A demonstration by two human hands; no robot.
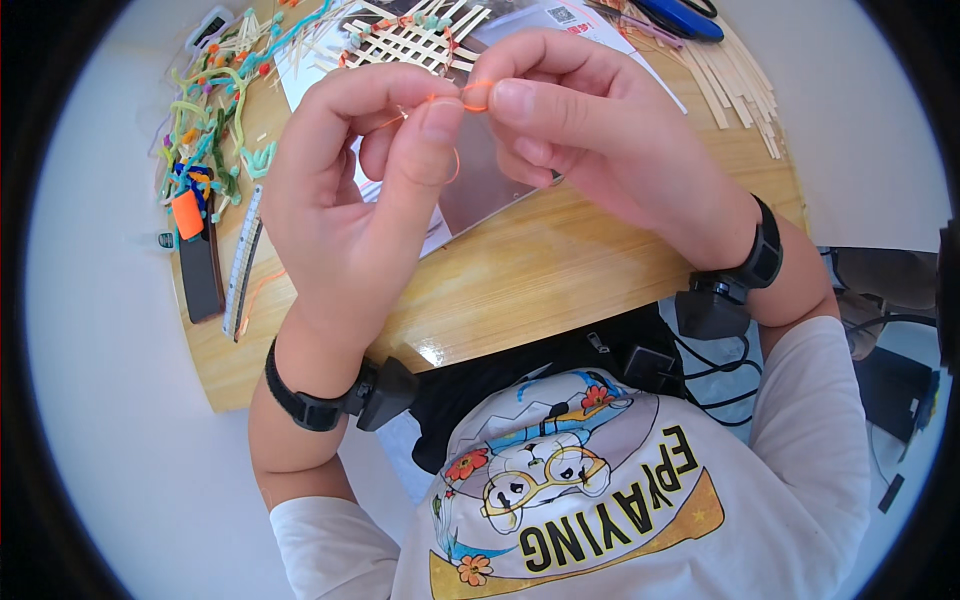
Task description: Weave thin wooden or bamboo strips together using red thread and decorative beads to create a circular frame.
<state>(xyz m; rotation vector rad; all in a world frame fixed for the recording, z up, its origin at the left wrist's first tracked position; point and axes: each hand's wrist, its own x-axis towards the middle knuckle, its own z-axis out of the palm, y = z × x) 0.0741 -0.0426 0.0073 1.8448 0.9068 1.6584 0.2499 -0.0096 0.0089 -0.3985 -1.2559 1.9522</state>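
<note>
Both hands are raised close together above the table, working on a thin orange cord (476,97). My left hand (345,190) pinches it between thumb and index finger, with a short end sticking out past the fingers and a loose curve hanging below the thumb. Opposite it, my right hand (610,140) pinches a small loop of the same cord between thumb and index fingertip. Whether the cord is knotted is too small to tell. Just beyond the fingers lies a woven lattice of pale flat strips (410,45), edged with orange and green pieces.
Printed sheets (295,75) lie under the lattice. At the left are tangled fuzzy craft stems (235,100), an orange spool (187,214), a dark phone-like slab (203,275) and a ruler (243,260). Loose pale strips (735,80) and a blue-handled tool (680,18) lie far right.
</note>
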